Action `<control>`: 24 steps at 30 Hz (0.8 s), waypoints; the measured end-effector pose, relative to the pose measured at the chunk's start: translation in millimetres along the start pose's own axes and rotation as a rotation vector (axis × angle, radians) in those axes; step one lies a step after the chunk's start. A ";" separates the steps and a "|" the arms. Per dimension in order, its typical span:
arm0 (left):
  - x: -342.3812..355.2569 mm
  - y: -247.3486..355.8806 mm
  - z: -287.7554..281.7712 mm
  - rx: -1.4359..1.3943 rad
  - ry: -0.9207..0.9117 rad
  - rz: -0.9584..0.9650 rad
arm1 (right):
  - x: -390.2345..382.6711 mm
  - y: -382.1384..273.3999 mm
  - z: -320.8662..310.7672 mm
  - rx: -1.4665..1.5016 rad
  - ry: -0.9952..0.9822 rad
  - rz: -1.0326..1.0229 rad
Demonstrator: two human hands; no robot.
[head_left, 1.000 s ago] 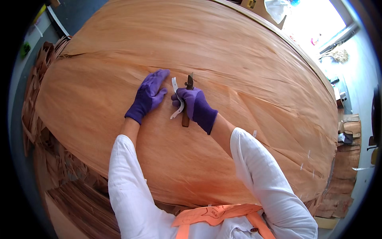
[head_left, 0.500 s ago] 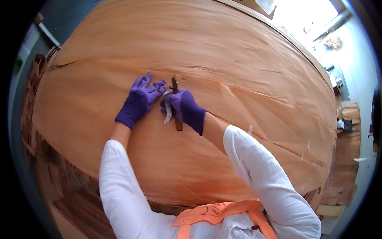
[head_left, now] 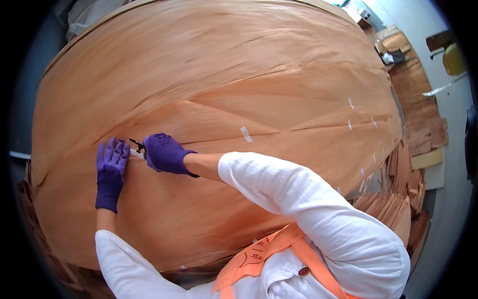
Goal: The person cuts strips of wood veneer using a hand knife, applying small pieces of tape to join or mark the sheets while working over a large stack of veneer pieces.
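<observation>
A large sheet of orange-brown wood veneer (head_left: 209, 199) spreads before me, with wrinkles and a long split running across it. Purple-gloved, my left hand (head_left: 112, 164) lies flat on the veneer with its fingers stretched out, close to the split. Just to its right, my right hand (head_left: 165, 153) is closed around a slim dark tool (head_left: 137, 145) whose tip points at the left fingers. Its exact kind cannot be made out. Between the two hands shows a strip of white tape (head_left: 136, 153), partly hidden by the right glove. A short piece of white tape (head_left: 246, 134) bridges the split farther right.
Several more small tape pieces (head_left: 350, 103) dot the veneer's right side. Stacked veneer scraps (head_left: 386, 207) jut out at the lower right, and brown boards (head_left: 416, 94) lie beyond the right edge. Clear plastic sheeting (head_left: 89, 15) is at the far left.
My view has shifted to the right and nearer. Both hands now sit farther left along the split, and the tape strip that hung from my right hand lies at the veneer between them.
</observation>
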State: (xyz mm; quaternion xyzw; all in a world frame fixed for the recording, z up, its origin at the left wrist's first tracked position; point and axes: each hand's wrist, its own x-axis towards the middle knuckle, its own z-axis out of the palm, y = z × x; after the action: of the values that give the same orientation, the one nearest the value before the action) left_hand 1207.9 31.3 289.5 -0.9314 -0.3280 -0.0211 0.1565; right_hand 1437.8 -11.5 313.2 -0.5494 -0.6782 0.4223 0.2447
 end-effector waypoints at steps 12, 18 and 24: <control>45.4 53.0 -49.8 -0.001 0.147 -0.078 | -183.9 102.4 -123.0 0.778 0.543 0.329; 128.7 229.4 -80.1 -0.518 0.370 0.124 | -276.2 151.9 -147.4 1.003 0.676 0.486; 190.2 341.7 -71.6 -0.608 0.314 0.269 | -287.6 163.1 -142.7 1.069 0.624 0.429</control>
State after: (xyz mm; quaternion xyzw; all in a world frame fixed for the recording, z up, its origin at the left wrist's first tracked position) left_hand 1572.6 -127.1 289.7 -0.9556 -0.1532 -0.2394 -0.0778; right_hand 1718.8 -235.4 288.5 -0.5719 -0.1474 0.5614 0.5796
